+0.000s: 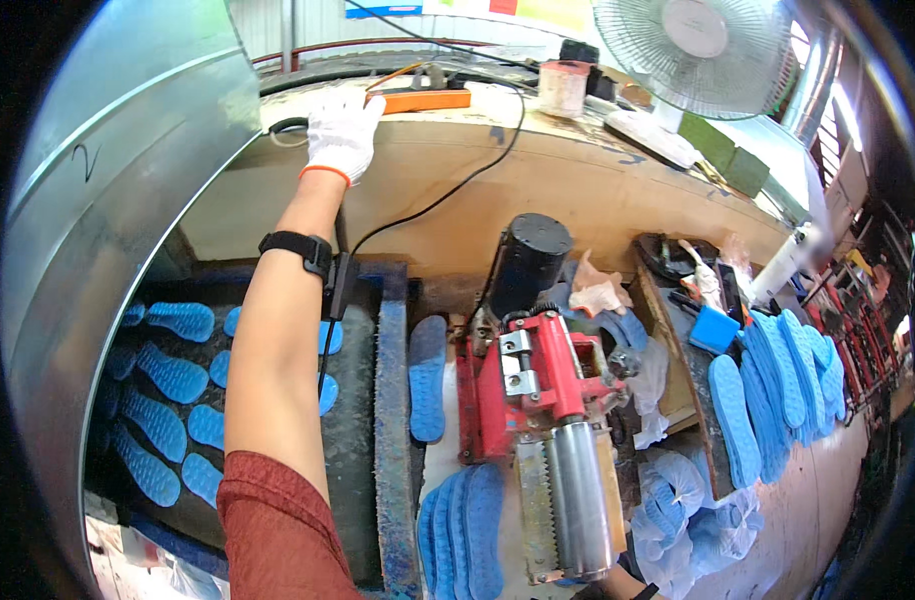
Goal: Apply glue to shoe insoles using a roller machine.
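Observation:
My left hand [343, 138], in a white glove with an orange cuff, reaches to the far ledge. Its thumb lies against the left end of an orange power strip [428, 99]; the fingers curl away from view, and what they hold is hidden. A black cable loop [288, 126] passes beside it. Of my right arm [628, 585], only a little skin and a dark band show at the lower edge, beside the machine's steel roller [578, 500]; that hand is hidden. Blue insoles [460, 530] are stacked left of the red roller machine [553, 370].
Several blue insoles [173, 373] lie spread on a dark surface left, beside a metal panel [148, 150]. More insoles [778, 375] stand on the right-hand stand, above clear plastic bags [673, 510]. A fan [695, 45] and a cup [563, 88] occupy the ledge. A black cord [448, 190] hangs down.

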`<move>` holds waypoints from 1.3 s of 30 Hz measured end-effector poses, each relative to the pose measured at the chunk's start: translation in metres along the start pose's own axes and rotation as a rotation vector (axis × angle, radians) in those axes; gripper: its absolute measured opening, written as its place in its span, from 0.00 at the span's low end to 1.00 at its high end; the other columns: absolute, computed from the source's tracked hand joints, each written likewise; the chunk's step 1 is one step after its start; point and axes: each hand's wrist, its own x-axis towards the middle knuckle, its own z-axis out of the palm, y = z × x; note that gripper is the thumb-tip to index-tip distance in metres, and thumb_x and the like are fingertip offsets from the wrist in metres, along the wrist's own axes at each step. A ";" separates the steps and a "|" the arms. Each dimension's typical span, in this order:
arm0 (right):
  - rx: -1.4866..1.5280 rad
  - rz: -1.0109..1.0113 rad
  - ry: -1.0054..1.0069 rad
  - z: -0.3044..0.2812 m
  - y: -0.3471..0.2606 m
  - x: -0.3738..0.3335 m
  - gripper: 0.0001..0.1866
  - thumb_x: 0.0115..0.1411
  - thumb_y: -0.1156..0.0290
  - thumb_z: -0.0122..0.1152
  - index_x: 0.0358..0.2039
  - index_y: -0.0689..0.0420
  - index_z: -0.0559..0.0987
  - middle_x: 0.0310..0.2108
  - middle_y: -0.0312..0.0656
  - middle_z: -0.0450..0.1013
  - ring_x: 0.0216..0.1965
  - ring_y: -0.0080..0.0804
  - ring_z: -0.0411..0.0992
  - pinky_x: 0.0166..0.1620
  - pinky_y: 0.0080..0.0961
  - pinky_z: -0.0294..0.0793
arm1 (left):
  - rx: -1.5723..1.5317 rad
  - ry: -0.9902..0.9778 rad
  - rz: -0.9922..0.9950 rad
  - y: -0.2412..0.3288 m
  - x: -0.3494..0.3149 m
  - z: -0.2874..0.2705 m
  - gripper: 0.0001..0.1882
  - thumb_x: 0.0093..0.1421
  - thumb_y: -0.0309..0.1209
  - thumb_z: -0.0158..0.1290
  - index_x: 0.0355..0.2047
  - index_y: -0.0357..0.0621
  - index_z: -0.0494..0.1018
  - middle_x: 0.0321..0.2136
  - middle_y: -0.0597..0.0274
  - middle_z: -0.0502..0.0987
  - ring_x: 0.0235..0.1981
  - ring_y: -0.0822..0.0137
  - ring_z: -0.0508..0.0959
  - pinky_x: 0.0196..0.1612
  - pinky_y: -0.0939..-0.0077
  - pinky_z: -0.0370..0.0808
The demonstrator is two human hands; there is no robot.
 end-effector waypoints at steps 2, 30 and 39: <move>0.011 0.020 -0.005 -0.002 0.021 -0.036 0.30 0.45 0.58 0.65 0.50 0.54 0.74 0.51 0.49 0.70 0.55 0.52 0.64 0.52 0.45 0.63 | -0.062 -0.045 -0.021 0.011 0.002 -0.007 0.18 0.57 0.31 0.45 0.49 0.52 0.72 0.44 0.57 0.72 0.49 0.53 0.69 0.51 0.54 0.65; 0.054 -0.044 0.161 -0.053 -0.014 -0.023 0.25 0.47 0.61 0.62 0.46 0.59 0.77 0.51 0.53 0.69 0.55 0.57 0.60 0.54 0.48 0.60 | -0.293 -0.196 -0.298 0.015 0.025 -0.108 0.15 0.61 0.36 0.43 0.38 0.44 0.76 0.35 0.45 0.78 0.36 0.48 0.78 0.39 0.54 0.73; 0.843 0.265 0.123 0.008 0.056 -0.144 0.29 0.49 0.59 0.61 0.53 0.55 0.73 0.55 0.50 0.65 0.56 0.52 0.60 0.55 0.45 0.61 | -0.335 -0.597 -0.369 -0.030 0.083 0.022 0.23 0.63 0.43 0.43 0.51 0.43 0.74 0.45 0.45 0.77 0.47 0.50 0.76 0.53 0.60 0.70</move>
